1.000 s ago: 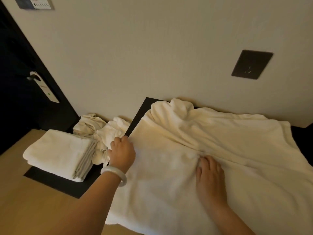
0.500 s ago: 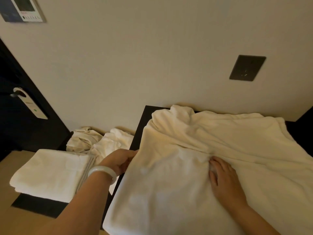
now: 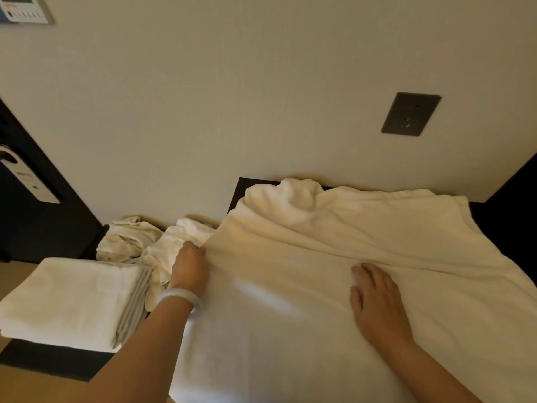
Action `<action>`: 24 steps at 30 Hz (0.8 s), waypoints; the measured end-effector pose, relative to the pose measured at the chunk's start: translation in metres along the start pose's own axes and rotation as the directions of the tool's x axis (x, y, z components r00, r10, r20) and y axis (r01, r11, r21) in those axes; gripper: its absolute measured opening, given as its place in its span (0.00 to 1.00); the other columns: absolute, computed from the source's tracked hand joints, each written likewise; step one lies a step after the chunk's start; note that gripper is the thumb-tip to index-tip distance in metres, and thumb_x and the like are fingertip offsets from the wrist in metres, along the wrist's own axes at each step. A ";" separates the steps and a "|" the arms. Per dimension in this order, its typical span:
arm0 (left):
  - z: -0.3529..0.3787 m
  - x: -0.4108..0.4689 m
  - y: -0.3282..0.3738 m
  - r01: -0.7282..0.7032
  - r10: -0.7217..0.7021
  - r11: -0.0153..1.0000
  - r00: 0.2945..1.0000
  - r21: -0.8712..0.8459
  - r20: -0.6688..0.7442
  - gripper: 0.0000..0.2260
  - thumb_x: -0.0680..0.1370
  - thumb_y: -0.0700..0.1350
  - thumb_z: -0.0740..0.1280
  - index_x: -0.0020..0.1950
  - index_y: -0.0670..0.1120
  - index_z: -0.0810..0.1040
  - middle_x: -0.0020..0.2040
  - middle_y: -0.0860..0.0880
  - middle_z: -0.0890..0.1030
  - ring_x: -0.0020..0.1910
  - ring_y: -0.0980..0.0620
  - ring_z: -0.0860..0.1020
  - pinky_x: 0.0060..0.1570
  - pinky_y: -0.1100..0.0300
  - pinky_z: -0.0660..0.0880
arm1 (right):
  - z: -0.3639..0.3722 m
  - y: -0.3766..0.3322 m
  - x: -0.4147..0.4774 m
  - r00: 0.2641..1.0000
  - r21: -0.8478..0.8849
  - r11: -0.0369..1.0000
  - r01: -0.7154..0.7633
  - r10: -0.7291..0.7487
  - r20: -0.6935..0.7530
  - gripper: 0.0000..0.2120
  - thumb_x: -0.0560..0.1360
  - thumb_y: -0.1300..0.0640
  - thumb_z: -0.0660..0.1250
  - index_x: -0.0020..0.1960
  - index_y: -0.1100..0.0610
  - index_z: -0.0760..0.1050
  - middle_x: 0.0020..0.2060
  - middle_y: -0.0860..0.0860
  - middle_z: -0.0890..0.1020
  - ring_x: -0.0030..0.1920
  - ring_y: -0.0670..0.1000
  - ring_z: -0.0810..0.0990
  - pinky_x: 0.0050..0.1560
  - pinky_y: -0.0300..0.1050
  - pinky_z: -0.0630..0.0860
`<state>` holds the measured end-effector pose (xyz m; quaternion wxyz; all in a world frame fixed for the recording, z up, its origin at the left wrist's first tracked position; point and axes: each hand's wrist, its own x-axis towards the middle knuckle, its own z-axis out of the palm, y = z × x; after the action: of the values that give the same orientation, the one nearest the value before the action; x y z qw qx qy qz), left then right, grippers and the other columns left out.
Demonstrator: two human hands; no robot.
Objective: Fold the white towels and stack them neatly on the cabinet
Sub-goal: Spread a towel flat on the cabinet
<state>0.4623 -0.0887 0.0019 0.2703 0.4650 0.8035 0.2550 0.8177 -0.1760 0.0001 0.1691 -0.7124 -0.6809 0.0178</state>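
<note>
A large white towel (image 3: 363,242) lies spread over the dark cabinet top (image 3: 239,189), creased toward the wall. My left hand (image 3: 190,267), with a pale bangle on the wrist, grips the towel's left edge. My right hand (image 3: 374,295) lies flat, fingers straight, pressing the towel near its middle. To the left, a stack of folded white towels (image 3: 66,298) sits on a lower dark surface (image 3: 49,362). Behind the stack lie crumpled white towels (image 3: 136,242).
A beige wall runs close behind the cabinet, with a dark socket plate (image 3: 410,114). A dark door (image 3: 32,216) with a hanging door tag (image 3: 26,178) stands at left. A control panel (image 3: 24,8) is in the top-left corner. Wood surface (image 3: 17,385) shows at bottom left.
My left hand has slid a little along the towel's left edge and still holds it. My right hand stays pressed flat on the towel. The view has shifted slightly.
</note>
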 end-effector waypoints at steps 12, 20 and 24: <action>0.019 -0.044 0.046 -0.472 0.590 0.692 0.805 0.546 -0.053 0.14 0.80 0.49 0.61 0.56 0.38 0.76 0.51 0.39 0.77 0.47 0.39 0.75 0.46 0.48 0.73 | 0.000 -0.003 0.004 0.993 -0.108 0.994 0.002 0.011 0.115 0.27 0.76 0.46 0.50 0.65 0.56 0.77 0.66 0.59 0.76 0.66 0.62 0.74 0.69 0.60 0.67; 0.067 -0.098 0.039 -0.726 0.648 0.516 0.678 0.455 0.347 0.28 0.82 0.58 0.46 0.79 0.48 0.60 0.79 0.46 0.59 0.79 0.45 0.55 0.74 0.46 0.49 | -0.007 -0.007 -0.021 0.981 -0.130 0.991 -0.043 0.066 0.180 0.29 0.76 0.45 0.48 0.67 0.55 0.76 0.73 0.56 0.71 0.74 0.58 0.68 0.73 0.62 0.57; 0.063 -0.120 0.017 -0.763 0.681 0.476 0.634 0.437 0.367 0.26 0.82 0.58 0.50 0.77 0.48 0.65 0.77 0.46 0.64 0.76 0.46 0.63 0.71 0.45 0.56 | -0.010 -0.009 -0.057 0.995 -0.059 0.998 -0.028 0.034 0.097 0.30 0.82 0.42 0.44 0.62 0.55 0.81 0.67 0.57 0.76 0.72 0.52 0.68 0.70 0.56 0.57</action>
<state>0.5656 -0.1774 -0.0083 0.0463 0.8335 0.5466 0.0662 0.8078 -0.2341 0.0003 0.1146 -0.7258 -0.6774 0.0359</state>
